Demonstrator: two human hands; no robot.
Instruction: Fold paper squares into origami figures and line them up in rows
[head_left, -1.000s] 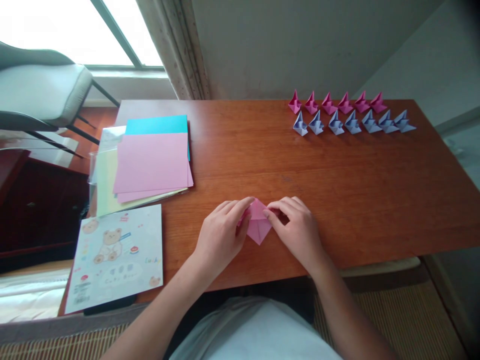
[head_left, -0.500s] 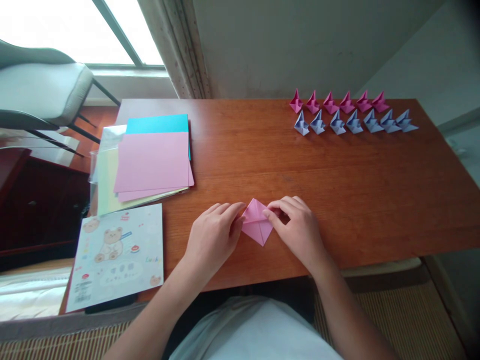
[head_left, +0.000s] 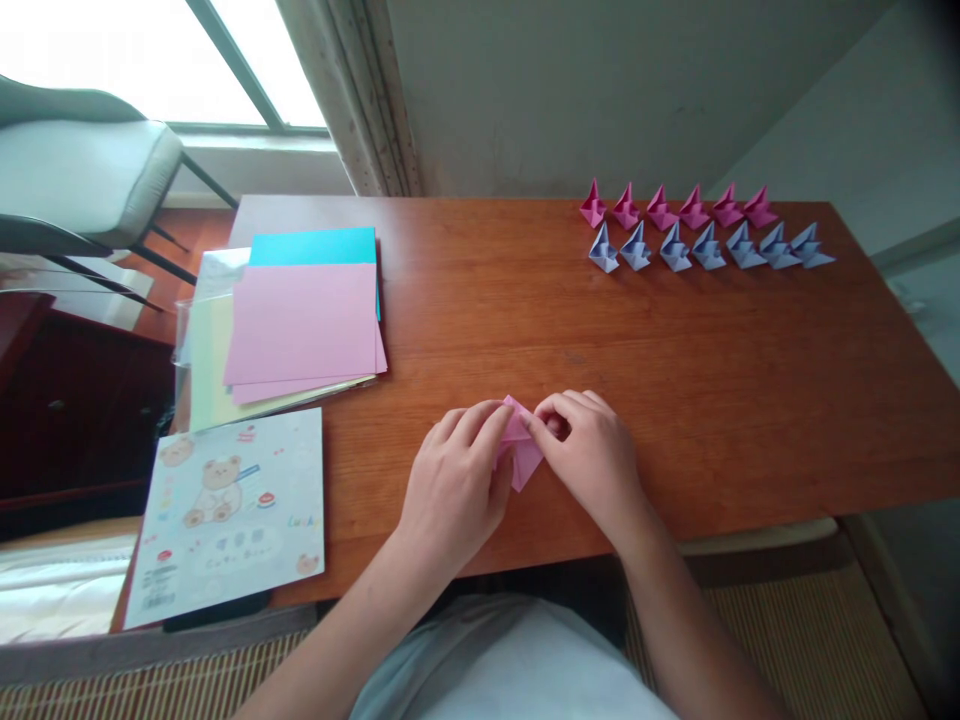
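A small folded pink paper (head_left: 527, 462) lies near the table's front edge, between my two hands, with its lower tip pointing toward me. My left hand (head_left: 463, 480) covers the paper's left part, its fingers bent over it and the thumb below. My right hand (head_left: 589, 445) pinches the paper's upper right edge between thumb and forefinger. Part of the paper is hidden under the left fingers.
On the wooden table (head_left: 480, 280), pink sheets (head_left: 304, 320) overlap a blue sheet (head_left: 315, 247) at the left. A bear-print pad (head_left: 232, 520) lies in front of them. Folded pink pieces (head_left: 661, 210) and pale blue pieces (head_left: 675, 250) stand in rows at the back right.
My left hand has moved right and now covers more of the pink paper. My right hand has shifted slightly left, still pinching the paper.
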